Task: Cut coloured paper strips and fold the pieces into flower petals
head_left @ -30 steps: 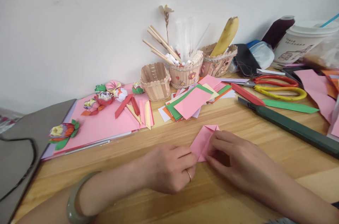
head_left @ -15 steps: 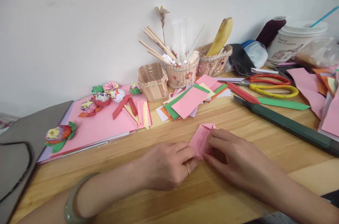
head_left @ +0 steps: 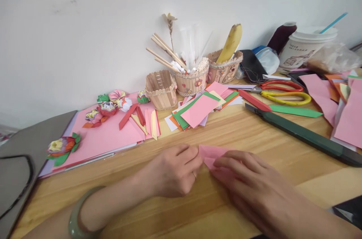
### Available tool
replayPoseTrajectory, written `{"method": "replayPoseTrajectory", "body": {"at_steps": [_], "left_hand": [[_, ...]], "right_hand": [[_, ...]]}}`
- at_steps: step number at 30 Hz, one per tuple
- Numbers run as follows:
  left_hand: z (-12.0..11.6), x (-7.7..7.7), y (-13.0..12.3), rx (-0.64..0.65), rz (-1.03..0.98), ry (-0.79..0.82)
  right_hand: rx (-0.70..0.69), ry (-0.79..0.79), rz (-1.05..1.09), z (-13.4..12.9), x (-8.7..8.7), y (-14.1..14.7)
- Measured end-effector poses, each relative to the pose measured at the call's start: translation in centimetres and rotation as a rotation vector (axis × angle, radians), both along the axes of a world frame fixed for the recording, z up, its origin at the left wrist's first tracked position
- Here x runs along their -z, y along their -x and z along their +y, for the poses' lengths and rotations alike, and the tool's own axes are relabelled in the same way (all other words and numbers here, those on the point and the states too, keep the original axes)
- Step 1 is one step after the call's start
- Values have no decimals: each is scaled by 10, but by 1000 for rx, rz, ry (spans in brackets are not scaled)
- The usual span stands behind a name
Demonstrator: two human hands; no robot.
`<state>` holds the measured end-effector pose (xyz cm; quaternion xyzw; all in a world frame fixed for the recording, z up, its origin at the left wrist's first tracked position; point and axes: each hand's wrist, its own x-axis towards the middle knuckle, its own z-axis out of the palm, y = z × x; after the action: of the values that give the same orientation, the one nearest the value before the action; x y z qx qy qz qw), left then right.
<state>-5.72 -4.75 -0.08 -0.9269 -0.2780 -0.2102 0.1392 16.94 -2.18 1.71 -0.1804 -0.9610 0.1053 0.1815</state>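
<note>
A folded piece of pink paper [head_left: 209, 153] is between my two hands, low over the wooden table. My left hand [head_left: 175, 171] has its fingers curled together, and the fingertips pinch the left edge of the paper. From the right, my right hand [head_left: 249, 180] grips the same paper, its fingers lying over it and covering most of that side. Just beyond the hands lies a loose stack of coloured paper rectangles [head_left: 200, 111], a pink one on top.
Paper flowers [head_left: 109, 109] and strips lie on pink sheets [head_left: 97, 139] at left. Small wooden baskets [head_left: 161, 94] stand by the wall, one with a banana [head_left: 231, 43]. To the right are scissors [head_left: 285, 97], a dark green cutter [head_left: 305, 135] and a lidded cup [head_left: 307, 46].
The pink paper has turned and now shows a pointed left corner. My left hand has shifted slightly left, while my right hand has come lower and spread over the paper.
</note>
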Motion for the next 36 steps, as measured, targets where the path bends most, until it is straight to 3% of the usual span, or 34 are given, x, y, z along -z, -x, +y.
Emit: {"method": "replayPoseTrajectory", "body": {"at_steps": [3, 6, 11, 14, 17, 23, 27, 36], "left_hand": [[-2, 6, 0, -67, -14, 2], [-3, 9, -1, -132, -84, 104], [-1, 2, -6, -163, -215, 214], [0, -1, -7, -99, -178, 126], [-3, -2, -6, -60, -80, 35], [-11, -7, -5, 25, 107, -103], [-9, -5, -3, 28, 72, -87], [0, 3, 1, 5, -5, -7]], "right_hand": [[-24, 89, -41, -8, -7, 12], [-24, 135, -55, -10, -8, 20], [-29, 246, 108, 0, -5, 14], [160, 203, 191, 12, 0, 9], [379, 197, 77, 21, 3, 12], [504, 336, -93, 25, -1, 27], [496, 322, -41, 23, 2, 26], [229, -31, 78, 16, 17, 14]]}}
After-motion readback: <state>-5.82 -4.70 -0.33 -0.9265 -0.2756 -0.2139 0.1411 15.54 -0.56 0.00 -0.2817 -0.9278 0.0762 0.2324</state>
